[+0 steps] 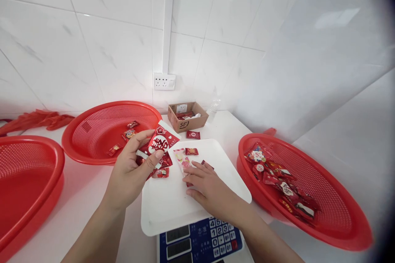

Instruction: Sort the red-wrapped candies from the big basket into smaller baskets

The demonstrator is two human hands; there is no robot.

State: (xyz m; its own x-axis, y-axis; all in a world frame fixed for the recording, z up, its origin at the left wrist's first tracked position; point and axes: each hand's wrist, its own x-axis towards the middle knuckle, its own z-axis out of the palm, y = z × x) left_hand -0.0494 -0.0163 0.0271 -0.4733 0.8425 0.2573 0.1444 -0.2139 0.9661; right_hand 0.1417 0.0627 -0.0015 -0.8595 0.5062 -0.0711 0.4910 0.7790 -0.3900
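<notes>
My left hand point(131, 168) is closed around several red candy packets point(160, 141) with white print, lifted above the left part of a white weighing tray point(168, 209). Low over the middle of the tray, my right hand point(212, 191) has its fingers apart. Its fingertips are by a pink-and-white packet point(181, 159) and partly cover small red candies; whether they touch them I cannot tell. A red wrapped candy point(191, 151) lies toward the tray's back, and another small packet point(161, 173) sits beneath my left hand.
The tray rests on a blue digital scale point(200, 238). Candies lie in the right red basket point(333, 168) and the back left basket point(89, 117). Another red basket point(33, 144) stands at far left. Behind the tray are a cardboard box point(193, 122) and a loose red packet point(193, 134).
</notes>
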